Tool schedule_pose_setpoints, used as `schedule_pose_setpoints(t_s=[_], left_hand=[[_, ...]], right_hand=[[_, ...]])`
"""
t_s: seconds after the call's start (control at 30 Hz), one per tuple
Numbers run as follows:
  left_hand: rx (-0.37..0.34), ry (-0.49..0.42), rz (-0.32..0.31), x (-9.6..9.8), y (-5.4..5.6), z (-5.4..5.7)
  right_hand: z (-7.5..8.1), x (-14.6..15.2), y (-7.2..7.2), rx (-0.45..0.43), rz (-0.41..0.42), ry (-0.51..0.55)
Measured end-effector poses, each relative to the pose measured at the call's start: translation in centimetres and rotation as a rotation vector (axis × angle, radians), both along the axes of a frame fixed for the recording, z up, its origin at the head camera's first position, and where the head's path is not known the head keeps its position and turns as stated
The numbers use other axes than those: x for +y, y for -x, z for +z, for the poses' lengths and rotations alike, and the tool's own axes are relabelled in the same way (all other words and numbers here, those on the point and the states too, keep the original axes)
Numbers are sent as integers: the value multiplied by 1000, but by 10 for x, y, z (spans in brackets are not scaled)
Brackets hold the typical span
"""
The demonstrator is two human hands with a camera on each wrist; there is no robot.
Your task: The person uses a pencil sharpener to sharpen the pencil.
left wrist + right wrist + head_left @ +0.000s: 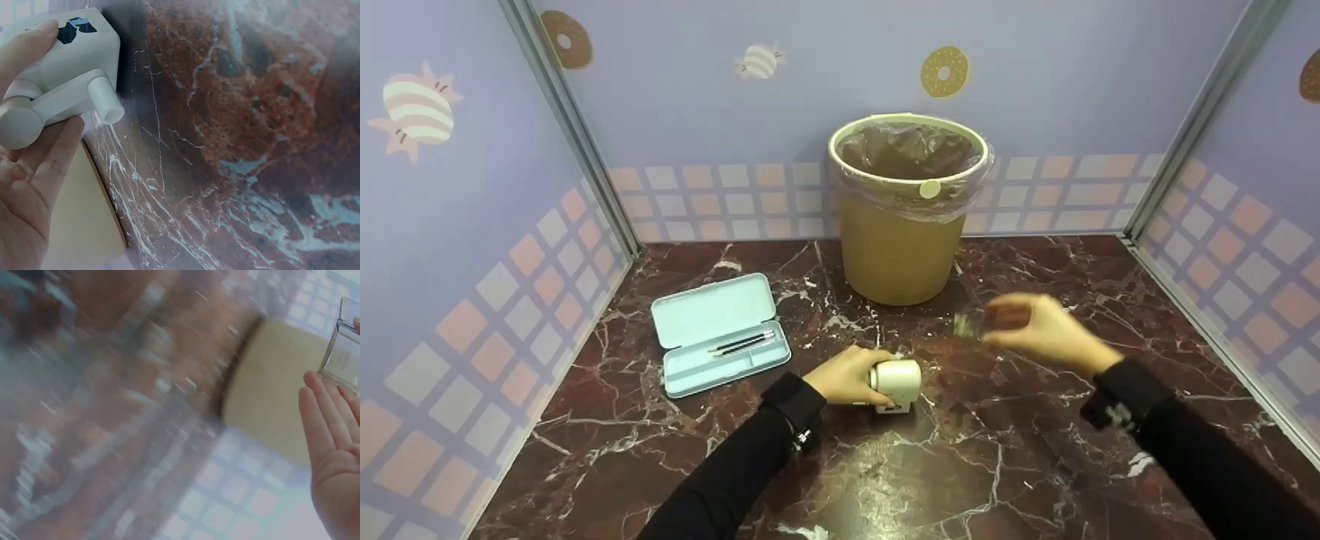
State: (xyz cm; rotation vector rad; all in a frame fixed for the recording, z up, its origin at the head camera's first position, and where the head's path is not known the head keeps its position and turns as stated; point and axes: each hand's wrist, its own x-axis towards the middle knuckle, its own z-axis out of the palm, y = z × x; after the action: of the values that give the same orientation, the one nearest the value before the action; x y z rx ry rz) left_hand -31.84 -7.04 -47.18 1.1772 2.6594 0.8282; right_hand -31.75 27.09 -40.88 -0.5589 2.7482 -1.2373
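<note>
On the dark red marble tabletop, my left hand (pixel 847 376) grips a white pencil sharpener (pixel 898 384) by its body. Its crank handle (pixel 67 101) faces the left wrist camera, and a dark printed picture shows on the casing. To the right, my right hand (pixel 1048 330) is raised in front of the bin and blurred. Between its thumb and fingers it pinches a small clear plastic shavings drawer (pixel 342 354). In the head view the drawer (pixel 966 324) is blurred, with a greenish tint.
A tan waste bin (pixel 904 259) with a clear liner stands at the back, against the patterned wall. Left of the sharpener lies an open light-blue pencil case (pixel 712 311) holding dark pencils (pixel 741 343). Wall panels enclose the tabletop left, right and behind.
</note>
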Motion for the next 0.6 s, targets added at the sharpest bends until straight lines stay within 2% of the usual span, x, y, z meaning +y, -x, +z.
schedule_pose_setpoints(t_s=[0.2,0.33,0.47,0.6], left_hand=[[-30,15,19,0,-2,4],[-38,19,15,0,-2,5],[-35,13,11,0,-1,5],[-37,1,4,-1,-1,3]], right_hand=[[66,6,19,58,-47,-66],[107,6,33,64,-100,-68],[141,2,45,79,-162,-68],[165,-8,60,117,-213,-71]])
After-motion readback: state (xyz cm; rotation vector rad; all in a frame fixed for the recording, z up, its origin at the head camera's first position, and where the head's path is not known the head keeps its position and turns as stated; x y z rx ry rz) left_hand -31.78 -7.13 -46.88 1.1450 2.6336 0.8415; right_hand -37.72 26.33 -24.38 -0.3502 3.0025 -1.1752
